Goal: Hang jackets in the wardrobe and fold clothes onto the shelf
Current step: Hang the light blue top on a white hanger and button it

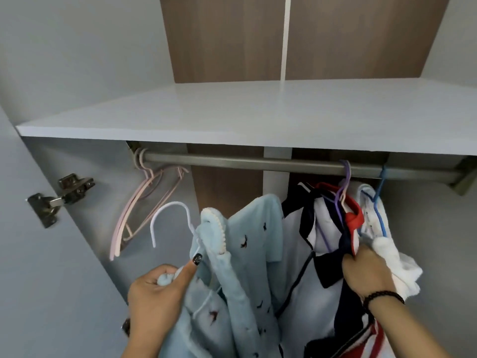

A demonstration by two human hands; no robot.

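Jackets already hang at the right of the rod, the right hand gripping one, while the left hand clutches a blue jacket on its white hanger, not yet hooked, and the shelf holds no folded clothes.
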